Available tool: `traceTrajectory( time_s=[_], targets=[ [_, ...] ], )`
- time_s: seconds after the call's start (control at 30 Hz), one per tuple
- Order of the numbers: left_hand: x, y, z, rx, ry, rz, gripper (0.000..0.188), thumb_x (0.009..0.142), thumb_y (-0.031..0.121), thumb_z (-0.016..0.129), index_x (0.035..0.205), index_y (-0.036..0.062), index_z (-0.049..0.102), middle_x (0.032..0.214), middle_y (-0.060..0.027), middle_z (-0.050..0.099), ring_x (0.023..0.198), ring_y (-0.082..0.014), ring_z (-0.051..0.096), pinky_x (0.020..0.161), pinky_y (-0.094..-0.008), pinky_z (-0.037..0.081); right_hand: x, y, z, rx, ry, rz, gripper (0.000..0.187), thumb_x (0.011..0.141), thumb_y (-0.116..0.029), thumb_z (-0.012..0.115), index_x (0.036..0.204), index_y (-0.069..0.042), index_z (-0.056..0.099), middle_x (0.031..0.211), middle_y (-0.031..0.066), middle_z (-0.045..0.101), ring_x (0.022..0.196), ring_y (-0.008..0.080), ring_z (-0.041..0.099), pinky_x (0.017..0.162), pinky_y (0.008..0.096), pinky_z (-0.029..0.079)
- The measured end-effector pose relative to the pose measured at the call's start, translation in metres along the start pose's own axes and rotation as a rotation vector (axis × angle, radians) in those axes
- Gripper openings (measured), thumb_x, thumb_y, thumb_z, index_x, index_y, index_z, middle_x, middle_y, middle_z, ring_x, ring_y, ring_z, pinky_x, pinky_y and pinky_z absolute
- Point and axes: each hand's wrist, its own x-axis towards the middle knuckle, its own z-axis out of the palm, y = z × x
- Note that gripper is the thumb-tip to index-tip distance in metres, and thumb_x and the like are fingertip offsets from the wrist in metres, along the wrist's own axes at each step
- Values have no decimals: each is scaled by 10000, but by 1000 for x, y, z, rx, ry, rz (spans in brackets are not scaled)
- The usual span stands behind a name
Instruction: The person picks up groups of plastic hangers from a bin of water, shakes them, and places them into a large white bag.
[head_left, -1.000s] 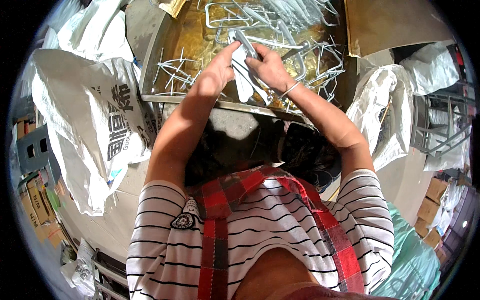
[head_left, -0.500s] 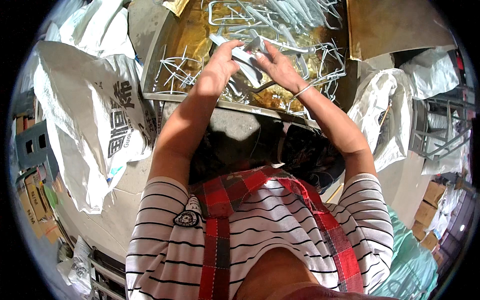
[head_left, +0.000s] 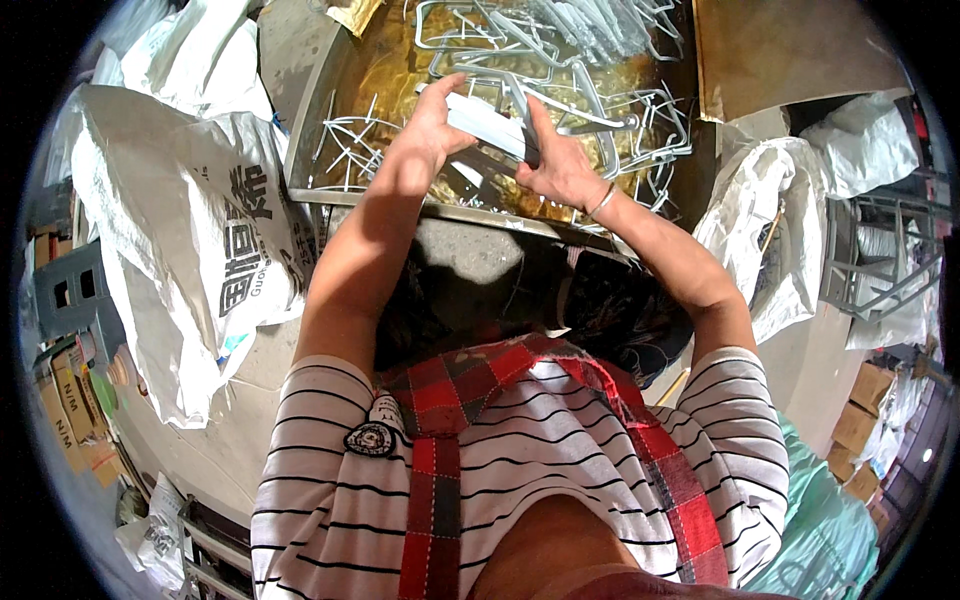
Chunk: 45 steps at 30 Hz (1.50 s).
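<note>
Between my hands is a light grey, flat metal piece (head_left: 488, 122), slanting down to the right over a shallow metal tank (head_left: 297, 150) of yellowish liquid. My left hand (head_left: 432, 130) is closed round its left end, with fingers over the far side and thumb on the near side. At the right end, my right hand (head_left: 562, 168) grips it, fingers up along a grey upright part and thumb below. Bent grey metal rods (head_left: 590, 90) lie right behind the piece, so where it ends among them is hard to make out.
Thin grey prongs (head_left: 352, 150) stick up at the tank's left, and more bent rods (head_left: 660, 125) lie at its right. A white woven sack (head_left: 150, 210) stands left, another white sack (head_left: 765, 225) right. A brown board (head_left: 800, 60) covers the far right corner.
The grey piece has turned in my hands and shows a broader pale face. My right hand has shifted slightly down, its thumb now lower; my left hand has moved slightly left.
</note>
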Motion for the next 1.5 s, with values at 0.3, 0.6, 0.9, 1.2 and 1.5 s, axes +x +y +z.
traceTrajectory(
  time_s=[0.3, 0.6, 0.9, 1.2, 1.5],
  targets=[
    [19, 25, -17, -117, -249, 44, 233, 806, 104, 623, 958, -34, 513, 756, -82, 565, 648, -166, 541, 642, -362, 479, 0, 30, -18, -314, 27, -452, 844, 704, -46, 616, 1387, -125, 129, 987, 205, 540, 759, 359, 586, 668, 401, 475],
    [-41, 82, -12, 15, -155, 821, 305, 896, 224, 516, 1113, 10, 500, 552, 55, 245, 475, -63, 232, 466, -224, 228, -21, 169, -81, -847, -39, -74, 572, 760, -61, 467, 1285, -2, 247, 834, 210, 589, 698, 334, 600, 568, 402, 474],
    [-22, -22, 53, 1250, -272, 991, 397, 856, 353, 541, 1187, 134, 548, 996, -82, 621, 940, -160, 556, 830, -314, 435, 38, 26, -105, -912, 79, -850, 193, 659, -39, 571, 841, -18, 510, 797, 145, 535, 609, 255, 579, 518, 347, 467],
    [-25, 0, 45, 1267, -127, 819, 366, 751, 310, 673, 963, 19, 606, 804, -75, 629, 733, -174, 585, 694, -318, 465, 55, -60, -126, -741, 380, -829, 306, 688, -149, 577, 949, -32, 469, 945, 143, 539, 918, 294, 519, 758, 357, 420],
    [-19, 34, 18, 173, -132, 592, 187, 773, 154, 644, 853, 36, 524, 565, 17, 427, 464, -93, 410, 436, -228, 354, 39, 89, -41, 827, -113, 42, 645, 745, -184, 632, 1277, 31, 338, 1166, 201, 510, 1140, 282, 461, 1003, 396, 347]
  ],
)
